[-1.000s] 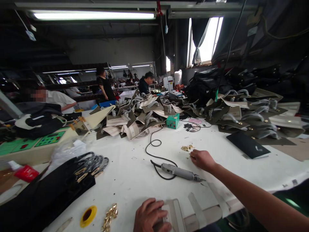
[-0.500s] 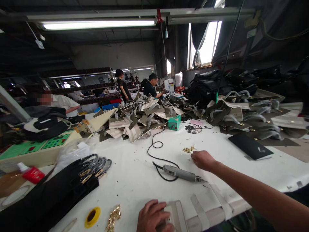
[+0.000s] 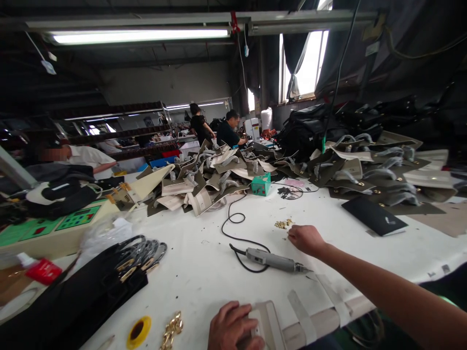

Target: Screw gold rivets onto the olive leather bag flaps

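Note:
My right hand [image 3: 305,239] reaches out over the white table [image 3: 197,262], fingertips down next to a small heap of brass screws [image 3: 283,223]; whether it pinches one I cannot tell. Just in front of it lies a grey electric screwdriver [image 3: 272,261] with a black cord [image 3: 233,226]. At the near edge my left hand [image 3: 231,326] presses down on a beige bag panel [image 3: 292,318] with straps. A pile of gold metal fittings [image 3: 171,330] and a yellow tape roll [image 3: 138,331] lie left of that hand.
Black bag pieces with handles [image 3: 91,291] lie at the left, beside a red-capped bottle [image 3: 40,270] and a green-panelled machine [image 3: 54,226]. Heaps of beige and dark cut panels [image 3: 219,177] cover the far table, with a teal box [image 3: 261,184]. A black panel [image 3: 374,216] lies right. Other people work behind.
The view shifted slightly; my right hand stays by the screws and my left hand stays on the beige panel. A standing person in the background walked to the right.

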{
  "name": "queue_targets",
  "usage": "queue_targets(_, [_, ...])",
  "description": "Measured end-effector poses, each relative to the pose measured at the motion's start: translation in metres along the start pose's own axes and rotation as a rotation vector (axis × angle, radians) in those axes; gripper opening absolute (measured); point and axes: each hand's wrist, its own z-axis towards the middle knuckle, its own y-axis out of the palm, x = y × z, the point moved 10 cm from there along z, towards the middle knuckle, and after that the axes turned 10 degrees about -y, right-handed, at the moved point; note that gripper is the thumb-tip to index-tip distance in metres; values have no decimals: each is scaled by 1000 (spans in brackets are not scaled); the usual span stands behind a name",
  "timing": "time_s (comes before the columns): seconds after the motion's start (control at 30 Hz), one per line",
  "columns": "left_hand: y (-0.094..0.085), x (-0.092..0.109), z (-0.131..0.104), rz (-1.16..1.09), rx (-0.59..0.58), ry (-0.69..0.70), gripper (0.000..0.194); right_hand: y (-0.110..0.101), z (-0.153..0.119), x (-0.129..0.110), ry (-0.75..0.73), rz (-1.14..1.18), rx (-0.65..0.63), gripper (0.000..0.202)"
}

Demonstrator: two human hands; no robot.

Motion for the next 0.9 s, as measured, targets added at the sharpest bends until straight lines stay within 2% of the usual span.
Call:
queue_targets(0.17, [4, -8, -1, -31, -23, -108, 35, 3, 5, 18, 151, 116, -49, 17])
queue_targets(0.3, [0, -1, 3, -40, -29, -24, 35, 9, 14, 31, 268, 192, -138, 14])
queue_targets(0.4, [-4, -1, 5, -31, -32, -18, 36, 10, 20, 34, 306, 213, -182, 14])
queue_targets(0.7, [-2, -2, 3, -58, -47, -86, 38, 7, 19, 27, 279, 225, -183, 17])
queue_targets(0.9, [-6, -2, 5, -122, -59, -246, 40, 10, 14, 22, 211, 201, -181, 16])
